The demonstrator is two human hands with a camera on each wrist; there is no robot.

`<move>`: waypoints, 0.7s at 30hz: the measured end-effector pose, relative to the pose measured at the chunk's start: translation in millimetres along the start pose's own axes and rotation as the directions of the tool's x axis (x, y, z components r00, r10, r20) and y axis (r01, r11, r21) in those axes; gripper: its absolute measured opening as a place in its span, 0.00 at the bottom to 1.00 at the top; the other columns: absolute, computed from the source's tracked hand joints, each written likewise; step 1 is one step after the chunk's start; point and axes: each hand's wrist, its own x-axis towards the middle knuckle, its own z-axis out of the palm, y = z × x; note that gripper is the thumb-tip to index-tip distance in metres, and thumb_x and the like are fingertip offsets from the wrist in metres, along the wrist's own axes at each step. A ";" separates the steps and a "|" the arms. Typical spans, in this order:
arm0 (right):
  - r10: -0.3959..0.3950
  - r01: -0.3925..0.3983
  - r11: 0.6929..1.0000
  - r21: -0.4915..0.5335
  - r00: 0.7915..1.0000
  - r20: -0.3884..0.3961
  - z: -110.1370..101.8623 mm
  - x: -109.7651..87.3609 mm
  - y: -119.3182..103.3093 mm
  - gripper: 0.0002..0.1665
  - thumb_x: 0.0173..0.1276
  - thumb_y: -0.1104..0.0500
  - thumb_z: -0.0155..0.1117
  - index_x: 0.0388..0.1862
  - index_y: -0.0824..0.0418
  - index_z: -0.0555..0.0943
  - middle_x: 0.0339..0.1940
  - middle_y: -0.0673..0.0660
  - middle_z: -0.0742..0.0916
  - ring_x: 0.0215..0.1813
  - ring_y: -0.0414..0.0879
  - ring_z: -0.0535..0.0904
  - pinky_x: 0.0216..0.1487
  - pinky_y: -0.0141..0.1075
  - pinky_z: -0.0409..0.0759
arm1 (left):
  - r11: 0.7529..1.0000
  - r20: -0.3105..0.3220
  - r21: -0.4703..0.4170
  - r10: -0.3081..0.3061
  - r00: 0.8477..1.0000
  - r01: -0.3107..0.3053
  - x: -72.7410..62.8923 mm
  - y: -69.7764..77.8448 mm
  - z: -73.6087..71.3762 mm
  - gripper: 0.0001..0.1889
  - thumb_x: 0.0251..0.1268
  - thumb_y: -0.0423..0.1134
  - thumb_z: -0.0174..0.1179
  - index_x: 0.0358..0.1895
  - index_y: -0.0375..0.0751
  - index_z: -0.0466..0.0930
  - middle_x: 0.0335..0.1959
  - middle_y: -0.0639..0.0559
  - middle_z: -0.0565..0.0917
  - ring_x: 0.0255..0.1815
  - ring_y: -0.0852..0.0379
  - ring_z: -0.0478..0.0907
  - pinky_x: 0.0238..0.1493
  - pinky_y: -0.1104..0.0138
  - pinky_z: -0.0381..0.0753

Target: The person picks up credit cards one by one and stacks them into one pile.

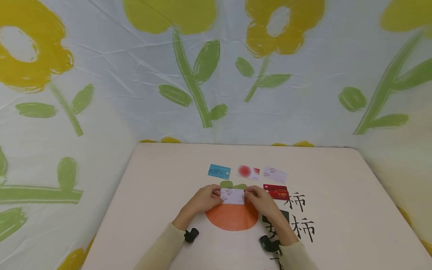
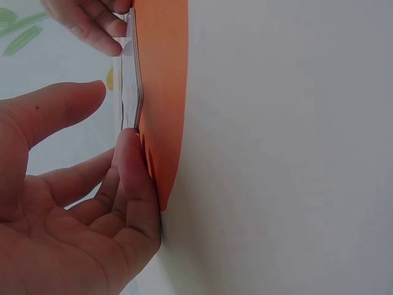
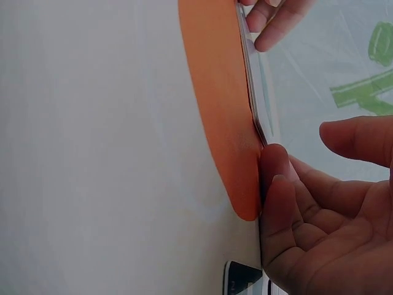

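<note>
On the printed orange persimmon (image 1: 232, 221) lies a small stack of cards (image 1: 232, 196), its top one white with a pinkish pattern. Several thin layers show along the stack's edge (image 3: 252, 98) in the right wrist view. At the stack's left end, my left hand (image 1: 203, 198) touches it with its fingertips. My right hand (image 1: 264, 202) touches the opposite end likewise. Both wrist views show the thumbs (image 2: 67, 107) raised off the cards and the other fingers (image 3: 281, 203) loosely bent, low against the table.
A blue card (image 1: 219, 171), a white card with red circles (image 1: 248, 172) and a pale patterned card (image 1: 275, 174) lie in a row beyond. Red cards (image 1: 278, 194) and a dark card (image 1: 281, 215) are at the right, beside printed black characters (image 1: 303, 228). Flowered cloth (image 1: 233, 75) surrounds the table.
</note>
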 end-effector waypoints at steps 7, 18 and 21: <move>0.010 -0.010 1.000 -0.002 1.000 -0.009 0.1 -1.9 -0.6 0.16 0.75 0.58 0.60 0.57 0.63 0.80 0.44 0.56 0.84 0.44 0.50 0.77 0.46 0.40 0.81 | 0.999 0.004 -0.040 0.021 1.000 -0.021 1.0 -3.3 1.0 0.25 0.65 0.38 0.65 0.63 0.32 0.74 0.47 0.53 0.80 0.48 0.54 0.78 0.53 0.57 0.79; 0.014 -0.014 1.000 -0.005 1.000 -0.006 1.1 -0.1 -0.5 0.16 0.75 0.57 0.60 0.57 0.63 0.80 0.44 0.56 0.84 0.43 0.51 0.78 0.45 0.40 0.81 | 0.999 0.007 -0.031 0.019 1.000 -0.019 1.8 -4.9 -2.8 0.25 0.65 0.39 0.64 0.63 0.34 0.75 0.48 0.52 0.81 0.49 0.53 0.78 0.54 0.57 0.78; 0.012 -0.012 1.000 0.002 1.000 -0.008 0.7 0.5 0.0 0.16 0.75 0.57 0.60 0.57 0.63 0.80 0.43 0.56 0.84 0.42 0.50 0.78 0.45 0.40 0.81 | 0.999 -0.006 -0.017 0.027 1.000 -0.027 2.4 -5.9 -4.9 0.24 0.65 0.39 0.64 0.63 0.33 0.75 0.48 0.52 0.81 0.48 0.54 0.78 0.53 0.58 0.79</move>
